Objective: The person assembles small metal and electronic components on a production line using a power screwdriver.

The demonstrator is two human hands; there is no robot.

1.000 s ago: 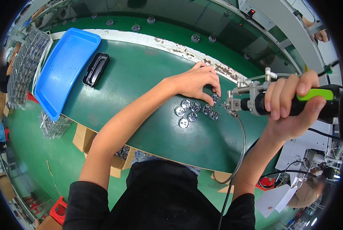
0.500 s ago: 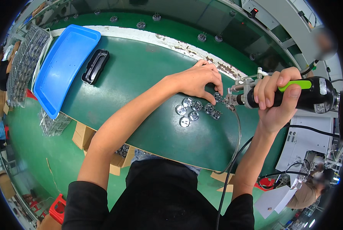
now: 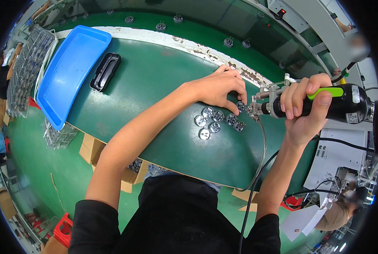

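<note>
My right hand is wrapped round a black electric screwdriver with a green lever, held nearly level. Its metal nose, with a hose attached, meets a small round component. Thumb and fingers of my left hand pinch that component at its edge, down on the green bench. Just nearer to me lies a loose cluster of several similar round components, silver-grey with dark details on some. The exact contact at the screwdriver's tip is too small to make out.
A blue tray stands at the left of the bench, beside a black plastic housing. Past the white, chipped ledge runs a green conveyor carrying spaced round components. A black cable hangs near my right arm.
The components on the conveyor have shifted slightly to the right. Both hands, the screwdriver and the pinched component stay practically in place.
</note>
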